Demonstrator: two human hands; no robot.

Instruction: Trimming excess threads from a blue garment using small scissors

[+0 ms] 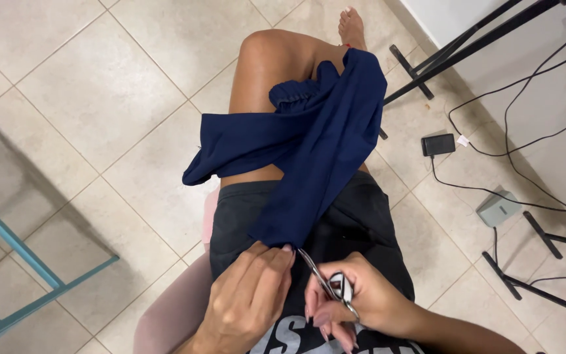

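Apparently barely begun: the navy cloth [309,151] is draped over the lap, its near edge pinched by the left hand [247,298], while small scissors [325,282], gripped in the right hand [361,301], are set at that edge, no cut visible

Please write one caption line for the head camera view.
Left hand pinches navy cloth draped over the lap while right hand brings small scissors to its edge.

Beige tiled floor [99,92], teal metal frame [14,262] at left, black cables [525,141] along the white wall [440,13]
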